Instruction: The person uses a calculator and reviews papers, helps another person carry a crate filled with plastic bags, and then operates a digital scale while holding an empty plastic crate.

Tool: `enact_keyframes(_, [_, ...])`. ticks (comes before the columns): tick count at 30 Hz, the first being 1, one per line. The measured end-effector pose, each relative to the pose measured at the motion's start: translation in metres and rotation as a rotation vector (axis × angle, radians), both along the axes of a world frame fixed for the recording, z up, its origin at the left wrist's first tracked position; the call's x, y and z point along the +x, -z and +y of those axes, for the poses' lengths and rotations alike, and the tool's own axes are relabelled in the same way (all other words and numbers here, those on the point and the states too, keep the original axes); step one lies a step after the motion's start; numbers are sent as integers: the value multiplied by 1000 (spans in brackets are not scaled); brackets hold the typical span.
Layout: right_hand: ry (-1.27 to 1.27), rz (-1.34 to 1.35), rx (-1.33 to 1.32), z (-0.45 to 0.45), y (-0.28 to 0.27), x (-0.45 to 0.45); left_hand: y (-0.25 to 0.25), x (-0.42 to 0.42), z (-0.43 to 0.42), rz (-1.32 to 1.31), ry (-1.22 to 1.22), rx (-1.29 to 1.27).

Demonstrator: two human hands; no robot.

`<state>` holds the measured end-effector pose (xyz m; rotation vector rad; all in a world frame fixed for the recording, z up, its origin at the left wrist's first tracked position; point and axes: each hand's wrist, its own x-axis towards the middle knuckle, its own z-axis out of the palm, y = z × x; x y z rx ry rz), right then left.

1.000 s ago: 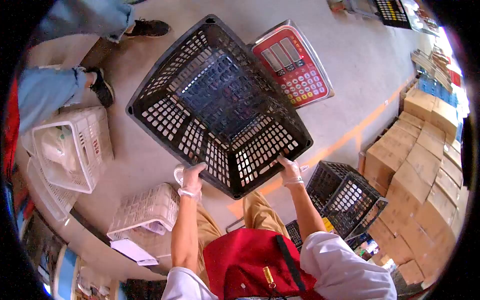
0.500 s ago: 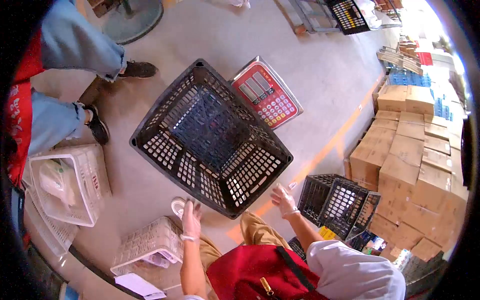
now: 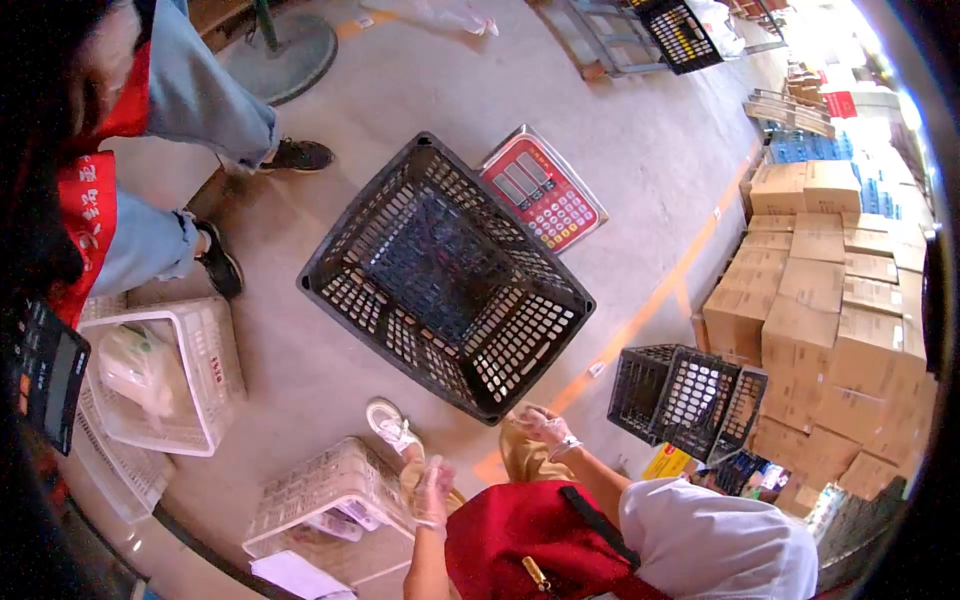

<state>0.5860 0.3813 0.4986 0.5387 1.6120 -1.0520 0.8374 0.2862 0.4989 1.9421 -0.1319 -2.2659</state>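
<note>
A large black plastic crate (image 3: 430, 270), its inside bare, stands before me beside a red scale display (image 3: 543, 190) with a keypad. My left hand (image 3: 433, 493), in a clear glove, is below the crate with its fingers apart, touching nothing. My right hand (image 3: 541, 424), also gloved, hovers just off the crate's near corner. Its fingers are spread and slightly bent, with nothing in them.
White crates (image 3: 210, 375) stand at the left and lower left (image 3: 330, 500). Another person's legs (image 3: 205, 95) are at upper left. Black crates (image 3: 685, 400) and stacked cardboard boxes (image 3: 830, 330) line the right. A cart (image 3: 620, 40) is at the top.
Both my hands have let go of the black crate and drawn back from it. The crate sits lower in view, by the scale. A white shoe has come into fuller view.
</note>
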Motion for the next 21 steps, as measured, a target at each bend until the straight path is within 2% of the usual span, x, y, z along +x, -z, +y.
enact_keyframes(8, [-151, -67, -26, 1, -3, 19, -7, 17, 6, -1, 3, -47])
enact_keyframes(10, [-39, -73, -258, 10, 12, 28, -2, 26, 9, 10, 6, -63])
enact_keyframes(11, [-39, -72, -259, 11, 13, 28, 8, 33, 15, 37, -7, -56])
enact_keyframes(13, [-161, -49, -56, 2, 3, 28, 9, 36, 16, 64, -20, -49])
enact_keyframes(21, [-208, -40, -102, -6, -7, 32, -1, 34, 18, 52, -48, -61])
